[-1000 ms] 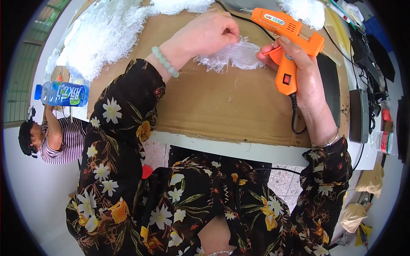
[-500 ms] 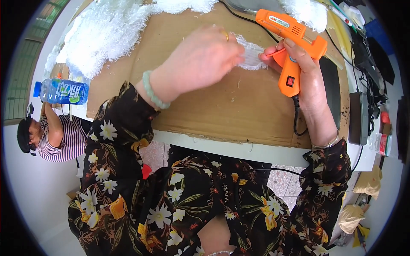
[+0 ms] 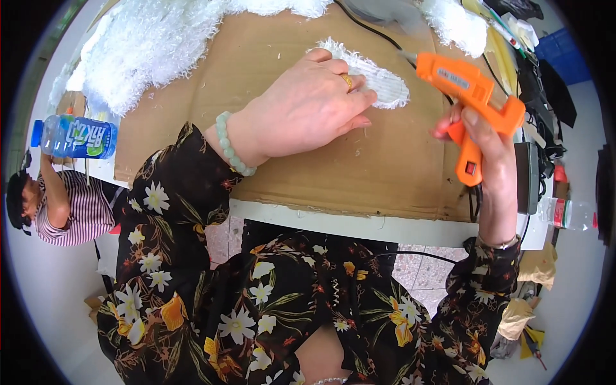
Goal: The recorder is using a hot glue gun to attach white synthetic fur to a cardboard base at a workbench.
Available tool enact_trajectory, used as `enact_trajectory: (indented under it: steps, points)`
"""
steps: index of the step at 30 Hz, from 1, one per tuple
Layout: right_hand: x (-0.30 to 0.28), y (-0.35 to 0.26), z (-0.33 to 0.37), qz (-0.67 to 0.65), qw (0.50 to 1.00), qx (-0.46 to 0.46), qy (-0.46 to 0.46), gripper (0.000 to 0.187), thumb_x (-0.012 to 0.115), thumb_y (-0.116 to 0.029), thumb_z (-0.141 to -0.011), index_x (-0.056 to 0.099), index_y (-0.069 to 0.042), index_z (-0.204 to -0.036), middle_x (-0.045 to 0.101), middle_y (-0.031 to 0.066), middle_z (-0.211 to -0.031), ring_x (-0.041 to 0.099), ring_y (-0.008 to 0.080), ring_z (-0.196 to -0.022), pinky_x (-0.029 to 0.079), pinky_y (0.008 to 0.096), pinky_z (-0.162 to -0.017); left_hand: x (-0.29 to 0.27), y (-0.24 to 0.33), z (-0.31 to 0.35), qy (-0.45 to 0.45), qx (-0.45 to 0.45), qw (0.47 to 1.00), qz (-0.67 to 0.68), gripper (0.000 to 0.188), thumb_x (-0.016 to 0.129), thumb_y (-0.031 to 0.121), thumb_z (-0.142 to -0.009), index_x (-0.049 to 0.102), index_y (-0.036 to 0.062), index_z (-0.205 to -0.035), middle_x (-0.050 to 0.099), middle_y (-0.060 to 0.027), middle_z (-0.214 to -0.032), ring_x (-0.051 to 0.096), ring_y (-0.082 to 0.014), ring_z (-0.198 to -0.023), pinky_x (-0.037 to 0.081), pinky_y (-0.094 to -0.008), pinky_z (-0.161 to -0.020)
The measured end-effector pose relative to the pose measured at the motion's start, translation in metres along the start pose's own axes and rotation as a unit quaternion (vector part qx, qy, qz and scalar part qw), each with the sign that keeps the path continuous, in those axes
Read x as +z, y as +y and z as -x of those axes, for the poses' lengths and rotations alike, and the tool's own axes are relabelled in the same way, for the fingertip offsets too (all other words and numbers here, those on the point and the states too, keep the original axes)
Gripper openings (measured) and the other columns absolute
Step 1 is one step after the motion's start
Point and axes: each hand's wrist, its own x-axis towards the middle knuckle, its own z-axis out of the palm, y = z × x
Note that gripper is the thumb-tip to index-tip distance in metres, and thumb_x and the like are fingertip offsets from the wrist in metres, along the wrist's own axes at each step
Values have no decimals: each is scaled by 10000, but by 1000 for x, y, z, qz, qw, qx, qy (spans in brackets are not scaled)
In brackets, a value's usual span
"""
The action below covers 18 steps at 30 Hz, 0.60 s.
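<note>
On the brown cardboard (image 3: 282,183) lies a small white fuzzy fabric piece (image 3: 378,83) with a ribbed face and a frayed edge. My left hand (image 3: 308,109) is over its near left side, fingers curled in against it; the fingertips are partly hidden. A ring and a green bead bracelet show on that hand and wrist. To the right, my right hand (image 3: 491,144) is wrapped around the handle of an orange glue gun (image 3: 471,90), with a finger by the trigger. The nozzle points up and left, apart from the fabric piece.
White shaggy fabric (image 3: 147,54) is heaped at the far left, with another white tuft (image 3: 454,25) at the far right. A bottle with a blue cap (image 3: 76,136) lies at the left. A person in a striped shirt (image 3: 74,208) is beyond it. Cables and a black box (image 3: 527,176) are at right.
My right hand has drawn the glue gun right and nearer, away from the fabric piece. More of the piece now shows, and my left hand has settled by its left side.
</note>
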Motion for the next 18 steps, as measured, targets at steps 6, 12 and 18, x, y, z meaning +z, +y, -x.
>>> enact_trajectory:
  steps: [6,12,18]
  points:
    - [11,-5,-4,79,993,67,-52,291,563,-250,-855,570,21,-960,605,78,-748,560,138,-669,461,282,-620,1,-2,-1,-5,17,1000,-9,200,629,272,-771,600,81,-824,568,-24,-702,542,-183,-725,392,-334,-692]
    - [17,0,-19,103,990,82,-49,289,568,-251,-864,564,3,-1001,599,61,-738,562,129,-672,459,269,-622,4,-3,-1,-1,20,1000,-6,208,621,284,-777,624,86,-842,578,-22,-694,542,-182,-724,394,-335,-688]
    - [20,5,-26,113,988,79,-64,242,588,-239,-863,571,-25,-974,595,46,-730,563,117,-672,453,250,-615,4,-2,0,11,21,1000,-3,205,620,284,-774,629,85,-824,591,-22,-700,545,-186,-732,399,-340,-693]
